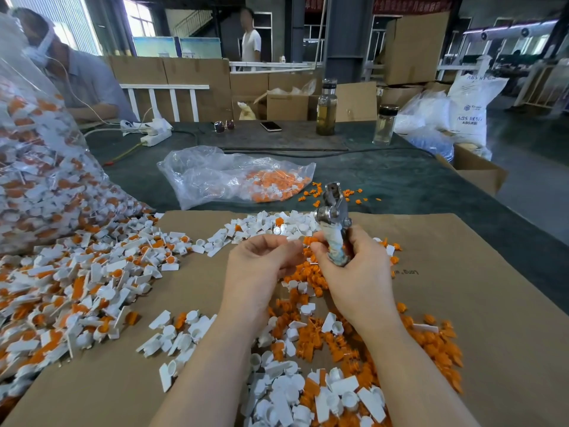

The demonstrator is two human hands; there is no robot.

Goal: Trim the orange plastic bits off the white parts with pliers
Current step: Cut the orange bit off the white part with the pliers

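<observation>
My right hand [354, 266] grips the wrapped handles of metal pliers [334, 211], whose jaws point up and away. My left hand [261, 260] pinches a small white part [295, 238] close to my right thumb, and an orange bit [309, 241] shows between the two hands. White parts with orange bits [77, 288] lie heaped on the brown cardboard [462, 272] at my left. Loose orange bits [308, 272] lie under my hands, and more mixed with white parts [323, 396] lie by my forearms.
A big clear bag of parts [40, 164] leans at the left. A smaller bag [234, 177] lies ahead on the dark table. Two bottles [326, 106], a phone [271, 126], sunglasses and a power strip [154, 134] sit further back. A person sits at far left.
</observation>
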